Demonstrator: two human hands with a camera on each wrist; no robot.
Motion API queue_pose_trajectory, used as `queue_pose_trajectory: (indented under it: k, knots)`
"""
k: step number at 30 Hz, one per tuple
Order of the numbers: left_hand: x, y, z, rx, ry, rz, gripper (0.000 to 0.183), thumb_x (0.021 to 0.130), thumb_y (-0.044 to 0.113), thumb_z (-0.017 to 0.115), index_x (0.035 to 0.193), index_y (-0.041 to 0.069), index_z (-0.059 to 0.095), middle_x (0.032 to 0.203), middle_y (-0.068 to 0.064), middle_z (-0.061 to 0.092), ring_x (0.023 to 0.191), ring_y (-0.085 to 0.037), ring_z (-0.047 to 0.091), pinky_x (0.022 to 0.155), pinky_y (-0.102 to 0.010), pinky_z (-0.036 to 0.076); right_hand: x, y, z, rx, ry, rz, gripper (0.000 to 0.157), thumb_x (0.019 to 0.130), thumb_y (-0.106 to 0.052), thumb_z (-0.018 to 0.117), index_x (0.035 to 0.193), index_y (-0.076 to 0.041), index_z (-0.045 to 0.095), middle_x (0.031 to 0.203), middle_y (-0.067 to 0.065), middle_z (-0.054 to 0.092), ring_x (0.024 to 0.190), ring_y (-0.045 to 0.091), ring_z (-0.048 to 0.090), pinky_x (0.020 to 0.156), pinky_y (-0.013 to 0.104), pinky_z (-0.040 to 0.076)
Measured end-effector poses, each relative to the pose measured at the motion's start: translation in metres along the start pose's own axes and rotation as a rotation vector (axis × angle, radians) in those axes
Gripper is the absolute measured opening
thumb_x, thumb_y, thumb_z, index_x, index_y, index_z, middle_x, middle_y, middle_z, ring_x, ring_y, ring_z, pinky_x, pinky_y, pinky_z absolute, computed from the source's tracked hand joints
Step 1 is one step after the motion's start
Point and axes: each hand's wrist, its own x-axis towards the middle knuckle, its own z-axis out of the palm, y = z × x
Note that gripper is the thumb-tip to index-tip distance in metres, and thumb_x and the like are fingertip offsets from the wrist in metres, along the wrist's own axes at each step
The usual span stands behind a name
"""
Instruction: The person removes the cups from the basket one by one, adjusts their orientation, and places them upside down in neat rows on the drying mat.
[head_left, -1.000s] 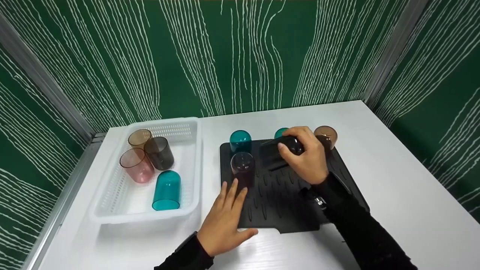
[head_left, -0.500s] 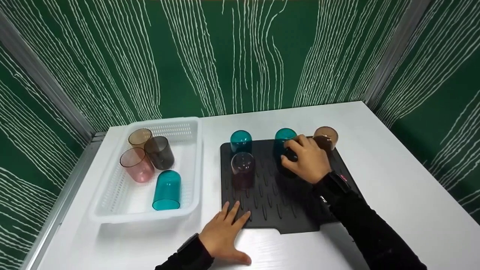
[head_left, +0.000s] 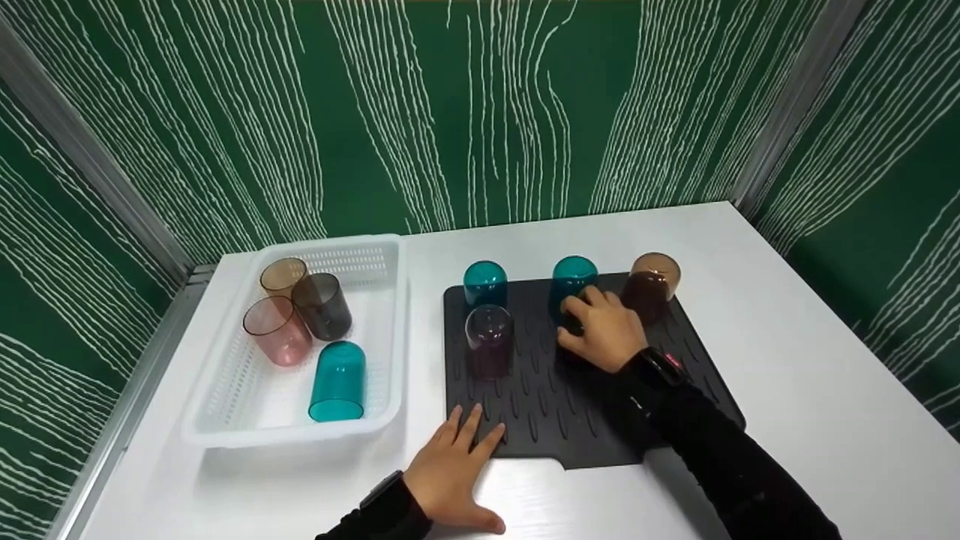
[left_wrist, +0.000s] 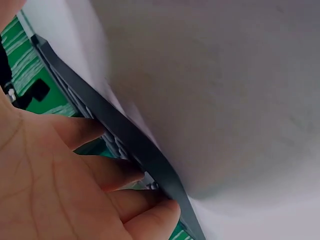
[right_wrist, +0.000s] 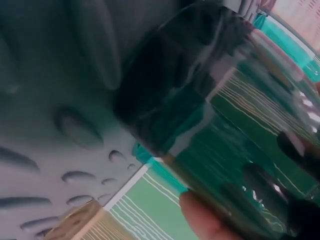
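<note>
My right hand [head_left: 609,330] grips a smoky, dark see-through cup [right_wrist: 215,120], mouth down with its rim at the ribbed black mat [head_left: 540,420]. In the head view the fingers hide most of that cup. Just behind it stands an upturned teal cup [head_left: 574,274]; an upturned brown cup [head_left: 656,279] is to the right. At the mat's left are another teal cup [head_left: 485,283] and a pinkish-purple cup [head_left: 489,345], both upside down. My left hand [head_left: 450,476] rests with spread fingers on the mat's front left edge, thumb on the white table.
A white perforated basket [head_left: 401,330] stands left of the mat. Inside lean an amber cup [head_left: 285,276], a grey cup [head_left: 322,307] and a pink cup [head_left: 279,334], with a teal cup [head_left: 337,379] lying on its side. Green walls enclose the table [head_left: 810,360].
The dark cup went from tilted over the mat to mouth down behind the mat's middle, in my right hand. My left hand drew back from beside the pinkish-purple cup to the mat's front edge.
</note>
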Motion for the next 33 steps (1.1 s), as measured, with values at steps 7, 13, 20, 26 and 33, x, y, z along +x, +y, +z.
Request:
queue_pose_trajectory:
  k: [7, 13, 20, 26, 33]
  knots:
    - [0.001, 0.001, 0.0, 0.002, 0.003, 0.002, 0.115, 0.068, 0.078, 0.067, 0.158, 0.025, 0.019, 0.164, -0.018, 0.013, 0.15, -0.042, 0.013, 0.12, -0.051, 0.022, 0.0, -0.002, -0.003, 0.03, -0.052, 0.015, 0.031, 0.087, -0.032, 0.071, 0.111, -0.014, 0.064, 0.106, 0.015, 0.058, 0.085, 0.034, 0.054, 0.065, 0.052, 0.05]
    - [0.002, 0.001, 0.0, 0.03, 0.0, 0.003, 0.115, 0.068, 0.078, 0.067, 0.158, 0.024, 0.019, 0.164, -0.018, 0.015, 0.15, -0.042, 0.015, 0.121, -0.049, 0.022, 0.0, -0.005, -0.004, 0.105, -0.065, 0.056, 0.045, 0.086, -0.032, 0.075, 0.123, -0.011, 0.06, 0.115, 0.018, 0.058, 0.099, 0.037, 0.055, 0.078, 0.053, 0.049]
    - [0.001, 0.002, -0.002, 0.034, 0.021, 0.006, 0.116, 0.067, 0.078, 0.068, 0.157, 0.024, 0.021, 0.163, -0.018, 0.017, 0.15, -0.042, 0.017, 0.12, -0.049, 0.025, -0.001, -0.004, -0.004, 0.152, -0.006, 0.067, 0.041, 0.088, -0.033, 0.073, 0.118, -0.008, 0.063, 0.116, 0.018, 0.059, 0.11, 0.037, 0.055, 0.088, 0.051, 0.049]
    - [0.001, 0.001, -0.003, 0.006, 0.032, 0.012, 0.114, 0.067, 0.079, 0.067, 0.157, 0.024, 0.023, 0.162, -0.018, 0.02, 0.148, -0.043, 0.02, 0.119, -0.05, 0.027, 0.001, -0.012, -0.011, 0.178, 0.092, 0.032, 0.036, 0.091, -0.032, 0.07, 0.115, -0.006, 0.065, 0.115, 0.018, 0.061, 0.112, 0.037, 0.055, 0.094, 0.05, 0.047]
    - [0.004, -0.001, -0.014, -0.099, 0.053, 0.026, 0.113, 0.068, 0.081, 0.064, 0.157, 0.025, 0.022, 0.163, -0.014, 0.022, 0.148, -0.043, 0.023, 0.118, -0.053, 0.026, 0.003, -0.032, -0.02, 0.258, 0.186, -0.083, 0.031, 0.096, -0.029, 0.063, 0.119, -0.008, 0.064, 0.121, 0.014, 0.059, 0.126, 0.034, 0.049, 0.111, 0.041, 0.036]
